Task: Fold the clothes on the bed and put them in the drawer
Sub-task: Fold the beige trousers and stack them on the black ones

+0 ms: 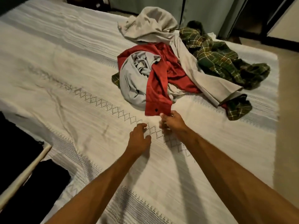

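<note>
Several unfolded garments lie heaped on a white woven bedspread (80,78).
Right hand (171,121) pinches the red button-cuffed shirt (161,84) by its cuff; left hand (139,138) hovers open beside it. Nothing is folded yet; no drawer visible.

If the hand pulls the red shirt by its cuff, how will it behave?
Probably floppy: the red button-cuffed shirt lies crumpled. It may drag the grey garment tangled in it. The right hand pinches the cuff easily, so it seems light.

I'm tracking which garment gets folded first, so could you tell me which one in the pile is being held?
The red shirt: the right hand pinches its buttoned cuff; the other garments lie untouched.
</note>
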The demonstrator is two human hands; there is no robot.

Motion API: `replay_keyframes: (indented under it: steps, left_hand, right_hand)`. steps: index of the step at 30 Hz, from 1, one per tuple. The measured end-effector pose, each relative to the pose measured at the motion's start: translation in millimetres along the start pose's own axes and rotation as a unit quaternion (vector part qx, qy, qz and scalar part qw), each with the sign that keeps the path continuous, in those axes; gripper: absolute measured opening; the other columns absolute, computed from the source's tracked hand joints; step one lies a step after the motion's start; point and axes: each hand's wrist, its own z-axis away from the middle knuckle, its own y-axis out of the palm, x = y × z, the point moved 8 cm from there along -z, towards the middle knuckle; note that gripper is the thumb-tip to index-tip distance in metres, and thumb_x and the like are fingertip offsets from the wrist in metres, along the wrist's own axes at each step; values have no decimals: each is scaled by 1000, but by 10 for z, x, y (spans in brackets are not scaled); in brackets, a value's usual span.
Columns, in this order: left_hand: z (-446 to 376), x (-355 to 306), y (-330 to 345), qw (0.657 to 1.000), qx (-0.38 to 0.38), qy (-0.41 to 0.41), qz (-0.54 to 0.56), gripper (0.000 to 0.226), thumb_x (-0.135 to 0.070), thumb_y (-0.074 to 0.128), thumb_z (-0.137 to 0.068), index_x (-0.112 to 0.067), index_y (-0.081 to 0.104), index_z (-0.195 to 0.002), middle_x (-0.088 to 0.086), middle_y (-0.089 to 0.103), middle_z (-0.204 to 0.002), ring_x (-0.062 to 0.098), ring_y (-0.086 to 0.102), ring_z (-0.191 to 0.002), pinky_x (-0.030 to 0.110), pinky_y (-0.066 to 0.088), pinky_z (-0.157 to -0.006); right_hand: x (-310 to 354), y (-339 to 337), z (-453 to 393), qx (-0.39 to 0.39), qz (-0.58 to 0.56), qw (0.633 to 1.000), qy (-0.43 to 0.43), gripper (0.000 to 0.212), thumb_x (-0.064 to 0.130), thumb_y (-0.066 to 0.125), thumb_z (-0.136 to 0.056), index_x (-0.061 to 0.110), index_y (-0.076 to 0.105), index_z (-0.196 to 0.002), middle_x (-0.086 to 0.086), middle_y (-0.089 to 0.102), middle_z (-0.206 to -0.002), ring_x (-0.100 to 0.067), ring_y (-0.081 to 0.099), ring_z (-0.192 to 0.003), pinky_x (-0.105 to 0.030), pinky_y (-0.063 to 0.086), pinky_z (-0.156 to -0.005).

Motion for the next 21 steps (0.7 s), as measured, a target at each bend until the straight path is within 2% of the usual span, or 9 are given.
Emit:
replay_keyframes:
  steps: [3,5,8,11,13,15,17,19,21]
  left_hand:
    - [14,128,-148,999,28,-33,31,35,-9,63,-101,-11,57,-136,5,65,-132,17,62,-121,21,42,-95]
    - [0,191,-236,995,21,-61,74,22,-20,63,-103,-14,65,-124,4,70,-122,21,64,-116,29,48,-96]
    - [-19,232,-199,982,35,-101,155,34,-46,60,-104,-14,70,-110,7,75,-112,28,69,-112,43,52,-100]
    - [2,114,23,954,73,-130,261,47,-58,65,-97,-17,72,-117,-1,80,-107,20,76,-103,29,59,-76]
    - [7,10,154,941,73,-131,305,52,-54,77,-88,-19,67,-125,-6,80,-104,12,77,-96,20,58,-64]
    - [37,-72,337,954,112,-124,250,59,-46,85,-84,-18,64,-131,-2,79,-108,15,77,-96,26,62,-74]
    - [148,-164,505,977,139,-84,142,44,-40,84,-88,-11,70,-118,5,78,-103,13,75,-95,33,61,-87]
    - [355,-368,532,993,104,14,52,35,-43,78,-92,-12,67,-81,-3,69,-72,-7,63,-65,20,52,-65]
    - [681,-645,687,982,139,124,-8,35,-44,71,-98,-17,66,-76,-4,66,-66,-1,60,-58,24,45,-58]
  right_hand:
    - [148,-66,-70,-128,104,984,-62,27,26,52,-109,2,64,-114,-14,69,-91,-26,69,-68,-42,62,-62]
    - [212,-42,140,-116,239,950,-162,30,28,49,-110,6,67,-105,-12,71,-97,-27,66,-81,-36,53,-74]
    - [-120,120,643,93,356,901,-228,25,25,52,-110,21,68,-91,0,70,-85,-19,65,-75,-32,48,-73]
    - [-747,101,1151,306,469,812,-163,22,31,53,-108,22,71,-98,8,68,-84,-7,59,-70,-32,53,-77]
    - [-1064,-25,1400,375,508,765,-127,23,38,56,-106,21,71,-100,3,70,-86,-1,55,-70,-25,46,-78]
    - [-1223,-189,1549,414,470,777,-62,27,39,61,-103,15,70,-95,1,70,-77,-4,61,-64,-22,50,-74]
    - [-1211,-358,1589,400,408,821,-12,15,32,69,-96,18,72,-91,6,71,-71,-12,69,-64,-21,53,-65]
    - [-1052,-597,1428,288,293,912,13,12,30,70,-92,23,72,-101,6,74,-77,-15,71,-68,-29,53,-63]
    - [-853,-846,1245,143,85,984,56,27,40,61,-94,16,68,-105,-8,71,-89,-21,70,-73,-37,52,-70]
